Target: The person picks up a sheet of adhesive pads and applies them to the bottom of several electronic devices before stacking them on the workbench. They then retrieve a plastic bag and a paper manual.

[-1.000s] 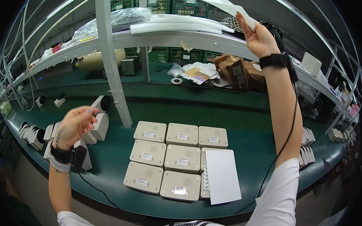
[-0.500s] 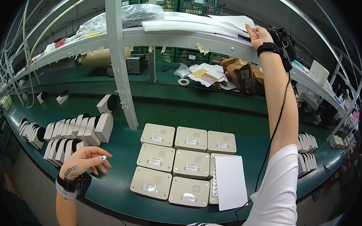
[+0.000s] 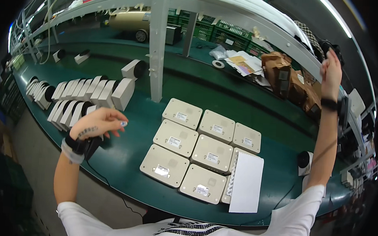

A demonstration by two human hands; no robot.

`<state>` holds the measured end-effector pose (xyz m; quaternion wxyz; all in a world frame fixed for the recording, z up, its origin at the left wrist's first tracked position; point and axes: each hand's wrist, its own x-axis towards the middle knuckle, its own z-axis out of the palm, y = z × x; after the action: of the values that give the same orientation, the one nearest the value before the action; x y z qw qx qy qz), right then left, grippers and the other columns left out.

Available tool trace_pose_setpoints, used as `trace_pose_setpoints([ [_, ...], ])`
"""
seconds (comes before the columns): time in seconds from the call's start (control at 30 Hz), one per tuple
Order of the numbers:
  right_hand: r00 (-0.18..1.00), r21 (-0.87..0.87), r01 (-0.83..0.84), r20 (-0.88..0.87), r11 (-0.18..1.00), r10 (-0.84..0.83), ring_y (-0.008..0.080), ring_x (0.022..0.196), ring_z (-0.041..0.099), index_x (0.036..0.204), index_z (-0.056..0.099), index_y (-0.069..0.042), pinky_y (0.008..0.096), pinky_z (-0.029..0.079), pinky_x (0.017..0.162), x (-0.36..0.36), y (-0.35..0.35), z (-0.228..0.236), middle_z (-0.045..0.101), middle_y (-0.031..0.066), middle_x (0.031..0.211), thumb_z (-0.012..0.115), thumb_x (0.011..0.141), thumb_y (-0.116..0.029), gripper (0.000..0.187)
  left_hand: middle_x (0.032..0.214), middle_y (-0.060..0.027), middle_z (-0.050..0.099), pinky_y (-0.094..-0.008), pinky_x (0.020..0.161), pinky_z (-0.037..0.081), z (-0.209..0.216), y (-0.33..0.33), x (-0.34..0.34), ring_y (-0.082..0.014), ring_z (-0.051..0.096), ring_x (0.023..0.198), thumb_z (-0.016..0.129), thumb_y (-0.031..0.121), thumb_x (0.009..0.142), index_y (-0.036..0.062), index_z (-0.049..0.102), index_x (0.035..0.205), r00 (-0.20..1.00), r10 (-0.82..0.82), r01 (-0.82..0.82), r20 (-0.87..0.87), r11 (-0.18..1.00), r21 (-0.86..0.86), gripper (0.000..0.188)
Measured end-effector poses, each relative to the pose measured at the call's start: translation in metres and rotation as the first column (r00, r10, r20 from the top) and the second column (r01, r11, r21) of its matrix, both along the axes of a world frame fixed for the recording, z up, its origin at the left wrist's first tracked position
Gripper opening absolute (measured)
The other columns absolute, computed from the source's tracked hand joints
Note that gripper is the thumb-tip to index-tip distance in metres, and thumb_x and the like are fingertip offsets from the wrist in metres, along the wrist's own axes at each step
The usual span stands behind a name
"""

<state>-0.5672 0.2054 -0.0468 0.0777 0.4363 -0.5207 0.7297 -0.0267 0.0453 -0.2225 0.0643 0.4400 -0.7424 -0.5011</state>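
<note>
My left hand [image 3: 99,123] hovers over the near left of the green table with its fingers loosely bent and apart, holding nothing. A small blue-and-white patch shows at its thumb tip. My right hand [image 3: 332,73] is raised at the shelf's right end, fingers stretched upward beside a black object; nothing shows in it. Several beige rectangular boxes [image 3: 212,153] lie in rows in the middle, each with a white label. On the right-hand one rest a white sheet [image 3: 247,184] and a strip with a patterned edge [image 3: 232,174].
Rows of white wedge-shaped units with black round faces [image 3: 108,92] stand on the left; another [image 3: 305,163] is at right. A grey post [image 3: 157,53] rises behind the boxes to the shelf [image 3: 260,26]. Brown paper bags [image 3: 277,73] and a tape roll [image 3: 218,64] lie under it.
The view has swung to the right and lower. My right hand has left the white sheets on the shelf and moved right. My left hand still hovers beside the wedge-shaped units.
</note>
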Motion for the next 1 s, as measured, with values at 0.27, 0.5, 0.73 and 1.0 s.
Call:
trace_pose_setpoints([
  [0.27,0.569,0.862,0.336,-0.506,0.379,0.648,0.0370,0.121,0.048,0.132,0.047,-0.004,0.0409,0.041,0.099,0.159,0.137,-0.209,0.048,0.0259,0.130,0.074,0.077,-0.021,0.064,0.089,-0.0185,0.069,-0.0363,0.077,0.051,-0.031,-0.124,-0.014,-0.0293,0.067,0.082,0.069,0.034,0.076,-0.0029,0.066,0.100,0.954,0.212,-0.060,0.214,0.830,-0.554,0.044],
  [0.5,0.939,0.903,0.226,-0.302,0.366,0.165,0.0355,0.122,0.049,0.131,0.048,0.001,0.0386,0.040,0.100,0.162,0.212,-0.240,0.045,0.0232,0.137,0.068,0.084,-0.015,0.053,0.107,-0.0227,0.065,-0.0382,0.088,0.050,-0.060,-0.231,-0.101,-0.0378,0.063,0.100,0.068,0.034,0.076,-0.0018,0.065,0.106,0.880,0.362,-0.047,0.306,0.710,-0.702,0.046],
  [0.73,0.943,0.901,0.250,-0.144,0.355,-0.299,0.0258,0.109,0.058,0.130,0.047,0.006,0.0356,0.046,0.092,0.167,0.281,-0.260,0.056,0.0207,0.125,0.059,0.093,-0.009,0.042,0.123,-0.0196,0.059,-0.0425,0.093,0.049,-0.102,-0.288,-0.161,-0.0342,0.058,0.112,0.063,0.028,0.083,0.0055,0.064,0.112,0.691,0.608,-0.165,0.390,0.658,-0.735,0.037],
  [1.0,0.929,0.904,0.287,-0.181,0.317,-0.324,0.0251,0.107,0.059,0.128,0.050,0.006,0.0358,0.047,0.090,0.164,0.274,-0.270,0.058,0.0202,0.122,0.058,0.093,-0.010,0.039,0.127,-0.0170,0.054,-0.0424,0.092,0.049,-0.132,-0.308,-0.166,-0.0318,0.057,0.115,0.061,0.023,0.085,0.0076,0.065,0.114,0.633,0.689,-0.247,0.353,0.612,-0.751,0.033],
])
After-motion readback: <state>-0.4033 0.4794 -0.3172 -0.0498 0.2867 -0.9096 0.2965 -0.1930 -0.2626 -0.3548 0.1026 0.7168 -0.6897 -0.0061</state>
